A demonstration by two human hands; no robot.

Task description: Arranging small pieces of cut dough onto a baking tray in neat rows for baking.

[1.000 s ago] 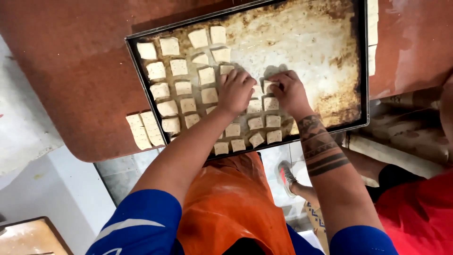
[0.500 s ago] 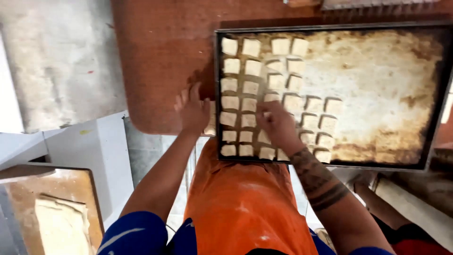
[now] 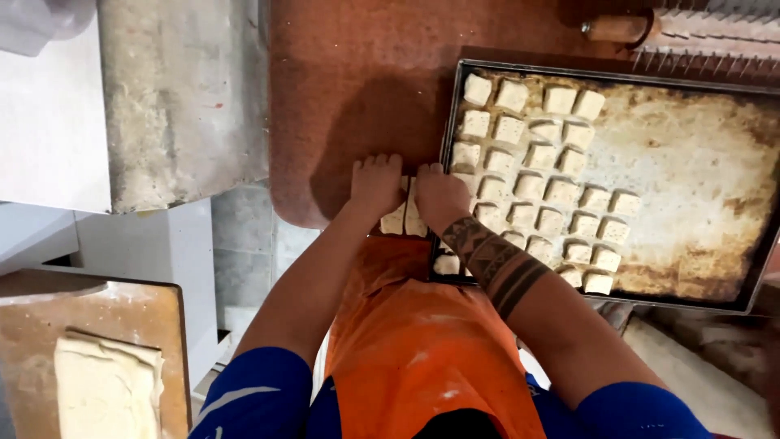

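Observation:
My left hand [image 3: 375, 183] and my right hand [image 3: 439, 195] lie side by side at the near edge of the brown table [image 3: 349, 81], just left of the baking tray [image 3: 699, 179]. Both press down with fingers curled over a few pale dough strips [image 3: 398, 221] that lie on the table there. My right wrist crosses the tray's near left corner. Several small dough squares [image 3: 528, 154] stand in rows across the left half of the dark, stained tray. The right half of the tray is bare metal.
A rolling pin handle [image 3: 617, 28] and a toothed metal roller [image 3: 715, 45] lie beyond the tray. A grey floured counter [image 3: 179, 97] stands to the left. At lower left a wooden board [image 3: 154, 325] carries a folded dough sheet [image 3: 106, 386]. I wear an orange apron [image 3: 422, 341].
My hands left the dough squares on the tray and moved left onto the dough strips on the table. My view swung left, bringing the grey counter and wooden board in.

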